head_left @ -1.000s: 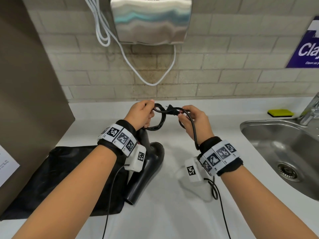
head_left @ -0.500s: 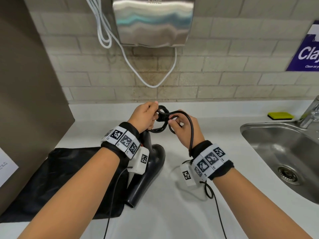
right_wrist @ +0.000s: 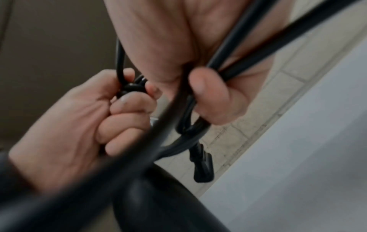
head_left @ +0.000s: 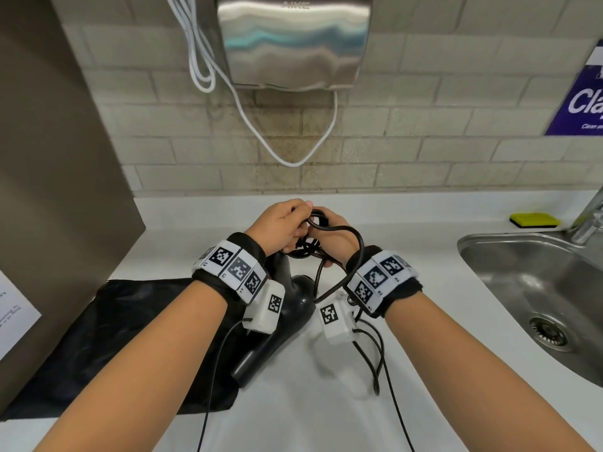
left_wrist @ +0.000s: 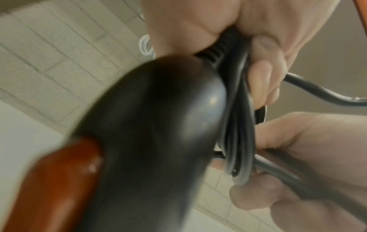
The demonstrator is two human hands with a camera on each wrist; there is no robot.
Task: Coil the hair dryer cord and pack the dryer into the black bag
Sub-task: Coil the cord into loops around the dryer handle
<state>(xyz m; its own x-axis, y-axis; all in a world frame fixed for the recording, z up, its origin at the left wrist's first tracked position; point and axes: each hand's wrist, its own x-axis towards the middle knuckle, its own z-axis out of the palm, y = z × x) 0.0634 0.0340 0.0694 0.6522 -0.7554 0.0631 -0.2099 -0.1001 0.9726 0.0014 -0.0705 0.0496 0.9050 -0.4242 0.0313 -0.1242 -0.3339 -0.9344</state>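
One black bag (head_left: 98,337) lies flat on the counter (head_left: 293,419), one hair dryer (head_left: 287,308) resting partly on it. Two hands, left hand (head_left: 280,228) and right hand (head_left: 336,238), both grasp one looped cord (head_left: 355,243). Only the right wrist view shows its dangling plug (right_wrist: 202,166).

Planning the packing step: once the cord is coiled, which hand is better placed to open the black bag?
Probably the left hand: the black bag lies on its side of the counter, under the left forearm. The right hand could keep gripping the cord; both hold it now.
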